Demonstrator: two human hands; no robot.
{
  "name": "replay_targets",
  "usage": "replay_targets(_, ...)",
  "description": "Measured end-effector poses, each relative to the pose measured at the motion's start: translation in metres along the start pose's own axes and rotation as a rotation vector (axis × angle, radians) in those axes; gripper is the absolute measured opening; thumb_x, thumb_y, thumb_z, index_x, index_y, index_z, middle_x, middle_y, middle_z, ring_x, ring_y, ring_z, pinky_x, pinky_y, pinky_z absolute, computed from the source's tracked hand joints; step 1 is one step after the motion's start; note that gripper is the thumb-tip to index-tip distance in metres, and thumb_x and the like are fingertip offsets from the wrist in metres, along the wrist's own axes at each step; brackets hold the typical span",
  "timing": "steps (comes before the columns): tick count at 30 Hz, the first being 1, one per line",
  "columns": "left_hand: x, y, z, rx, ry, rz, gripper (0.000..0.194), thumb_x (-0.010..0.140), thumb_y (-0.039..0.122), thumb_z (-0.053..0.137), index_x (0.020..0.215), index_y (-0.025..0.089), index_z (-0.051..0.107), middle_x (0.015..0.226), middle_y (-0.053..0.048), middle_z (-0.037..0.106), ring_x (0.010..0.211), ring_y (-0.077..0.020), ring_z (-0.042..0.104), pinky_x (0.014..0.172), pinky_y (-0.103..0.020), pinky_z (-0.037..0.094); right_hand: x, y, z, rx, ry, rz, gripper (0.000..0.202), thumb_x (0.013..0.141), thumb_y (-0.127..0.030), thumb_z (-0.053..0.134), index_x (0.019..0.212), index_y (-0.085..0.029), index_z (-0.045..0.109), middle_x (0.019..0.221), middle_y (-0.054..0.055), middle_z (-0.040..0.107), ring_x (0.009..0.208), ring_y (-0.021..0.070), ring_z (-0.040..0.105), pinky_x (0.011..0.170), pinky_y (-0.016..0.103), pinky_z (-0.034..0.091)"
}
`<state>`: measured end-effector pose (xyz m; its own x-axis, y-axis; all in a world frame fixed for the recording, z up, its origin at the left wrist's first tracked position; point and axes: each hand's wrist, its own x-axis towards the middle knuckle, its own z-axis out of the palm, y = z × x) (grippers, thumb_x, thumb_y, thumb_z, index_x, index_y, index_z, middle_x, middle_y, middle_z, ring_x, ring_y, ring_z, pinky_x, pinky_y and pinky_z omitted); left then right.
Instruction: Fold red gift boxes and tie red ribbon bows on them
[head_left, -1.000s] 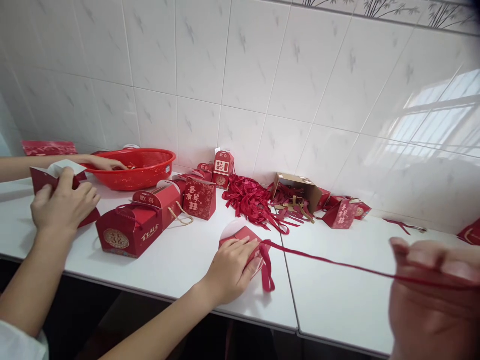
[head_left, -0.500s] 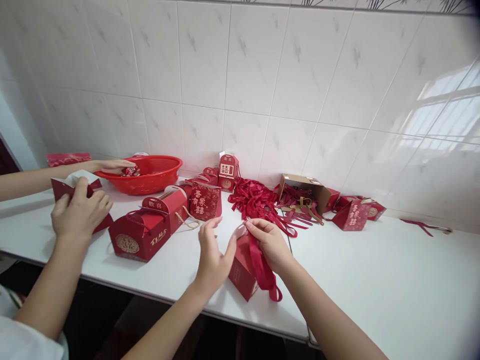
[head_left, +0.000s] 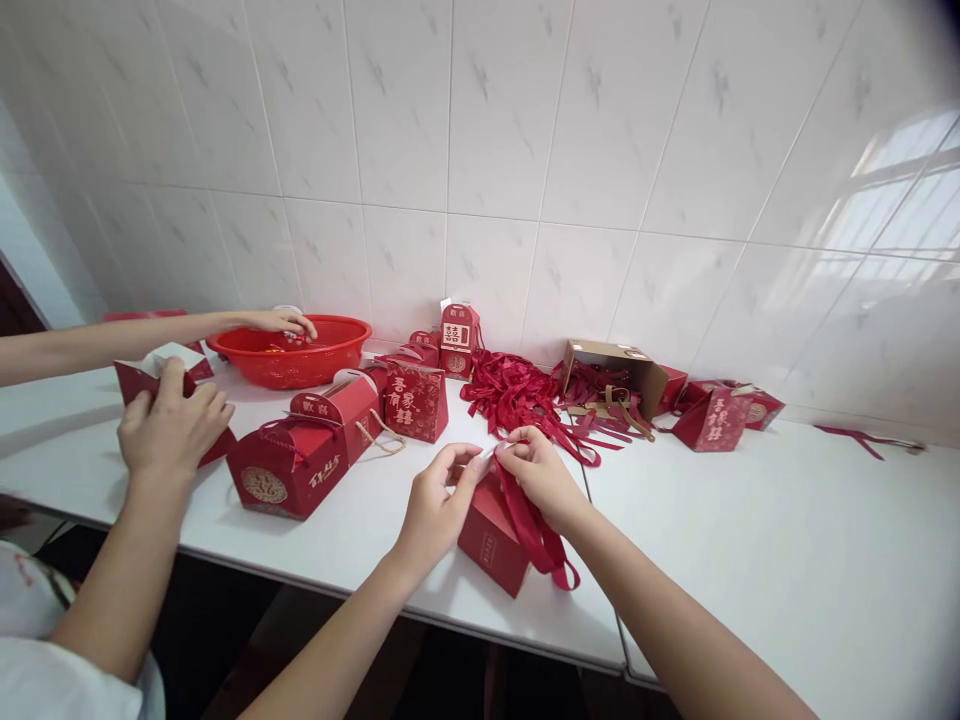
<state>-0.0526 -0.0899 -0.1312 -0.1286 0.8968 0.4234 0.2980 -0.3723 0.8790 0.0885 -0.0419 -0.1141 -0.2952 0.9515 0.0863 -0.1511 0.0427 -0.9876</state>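
A small red box (head_left: pixel 495 535) stands near the table's front edge, with a white flap at its top. My left hand (head_left: pixel 442 500) pinches that white flap between thumb and fingers. Closed on a red ribbon (head_left: pixel 529 520), my right hand (head_left: pixel 540 475) is at the same top edge, its fingertips close to those of my left. The ribbon hangs in loops down the box's right side onto the table. Behind the hands lies a heap of red ribbons (head_left: pixel 514 385).
Red gift boxes (head_left: pixel 285 465) stand to the left, beside a patterned one (head_left: pixel 415 400). A person's hands are at a red basin (head_left: pixel 300 365) and an opened red box (head_left: pixel 135 380). A cardboard box (head_left: pixel 649 385) with ribbons lies right of the heap, on the white table (head_left: pixel 787 560).
My left hand has closed from spread fingers onto the box's top flap. The other person's far hand has lifted and shifted right over the basin. The view has shifted slightly.
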Motion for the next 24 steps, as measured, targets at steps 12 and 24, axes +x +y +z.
replay_targets(12, -0.005, 0.0, 0.003, -0.052, 0.017, -0.028, 0.024, 0.088, 0.04, 0.05, 0.101, 0.019, 0.053, 0.095, -0.005, 0.062, 0.093, -0.019, 0.061, 0.079, -0.029, 0.048, -0.009, -0.006, -0.015, -0.038, -0.177, -0.066, 0.031, 0.077, -0.037, 0.067, 0.087, -0.024, 0.04, 0.058, -0.01, 0.057, 0.046, 0.0068, 0.044, 0.048, 0.02, 0.029)
replay_targets(24, -0.015, 0.009, 0.004, 0.024, -0.046, -0.003, 0.022, 0.091, 0.038, 0.048, 0.105, 0.021, 0.051, 0.097, -0.004, 0.061, 0.09, -0.0173, 0.061, 0.078, -0.028, 0.049, -0.007, -0.012, -0.023, -0.049, -0.324, -0.038, 0.032, 0.079, -0.039, 0.067, 0.086, -0.022, 0.04, 0.065, -0.006, 0.063, 0.051, 0.0074, 0.052, 0.052, 0.021, 0.035)
